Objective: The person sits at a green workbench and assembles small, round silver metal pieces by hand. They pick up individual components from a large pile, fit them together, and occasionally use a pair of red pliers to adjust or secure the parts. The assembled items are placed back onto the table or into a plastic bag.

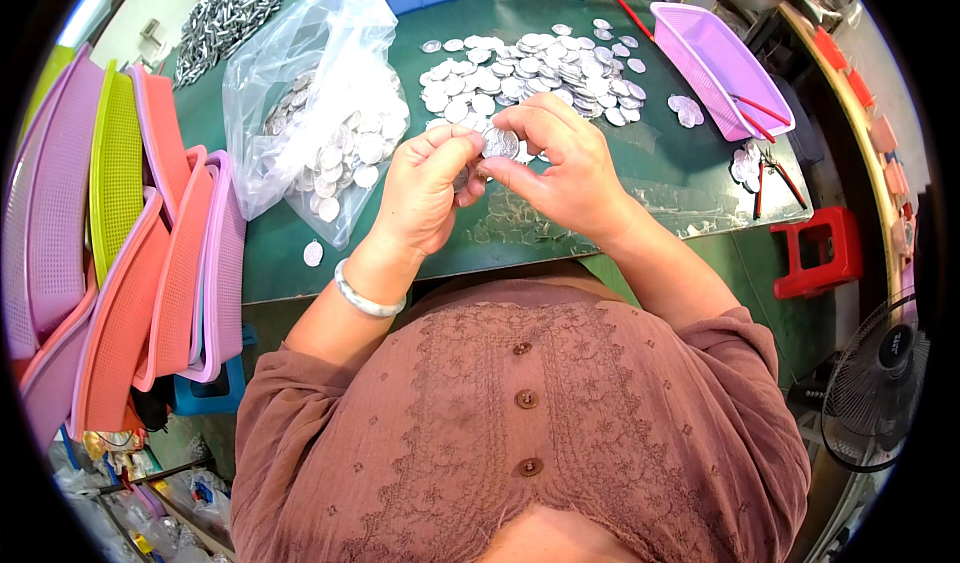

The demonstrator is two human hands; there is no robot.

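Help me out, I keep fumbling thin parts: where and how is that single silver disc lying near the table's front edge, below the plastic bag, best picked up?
The silver disc lies flat on the green table, so pinching from above probably fails. Slide it toward the near edge, then pinch its rim.

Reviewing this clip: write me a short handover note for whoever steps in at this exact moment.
Left hand: pinching one edge of a metal disc.
Right hand: pinching the same disc from the other side, above the green table.
Loose pile of discs lies just beyond the hands; more sit in the clear plastic bag on the left.
Small batches lie near the purple basket.
Done: cannot tell.
Left: pile and bag both hold many discs.
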